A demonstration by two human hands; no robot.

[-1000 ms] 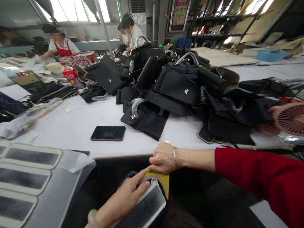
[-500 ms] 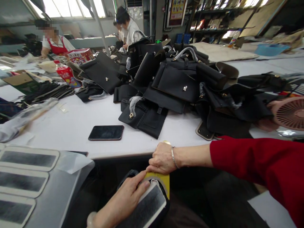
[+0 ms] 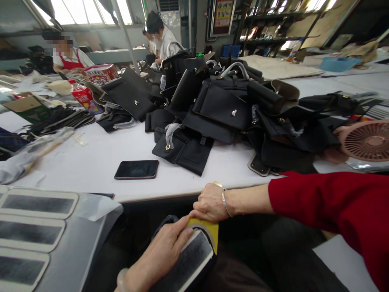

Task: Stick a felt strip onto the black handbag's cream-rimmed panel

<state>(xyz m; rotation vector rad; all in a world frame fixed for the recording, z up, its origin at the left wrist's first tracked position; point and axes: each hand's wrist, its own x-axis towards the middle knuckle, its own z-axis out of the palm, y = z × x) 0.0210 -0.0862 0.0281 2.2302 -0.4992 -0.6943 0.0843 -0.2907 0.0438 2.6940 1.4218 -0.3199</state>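
My left hand (image 3: 161, 253) lies flat on a rounded dark panel with a pale border (image 3: 190, 259), pressing it against a black piece on my lap below the table edge. My right hand (image 3: 210, 202), in a red sleeve with a thin bracelet, is closed on a yellow tool (image 3: 209, 231) whose edge meets the panel's top end. Three similar bordered panels (image 3: 36, 202) lie in a row on a grey sheet at the lower left.
A black phone (image 3: 136, 169) lies on the white table (image 3: 91, 162). Behind it is a big heap of black bags (image 3: 225, 109). A pink fan (image 3: 366, 141) stands at the right. Red boxes (image 3: 91, 87) and other workers are at the far left.
My hands have stayed on the panel and the yellow tool; only the camera view has shifted slightly.
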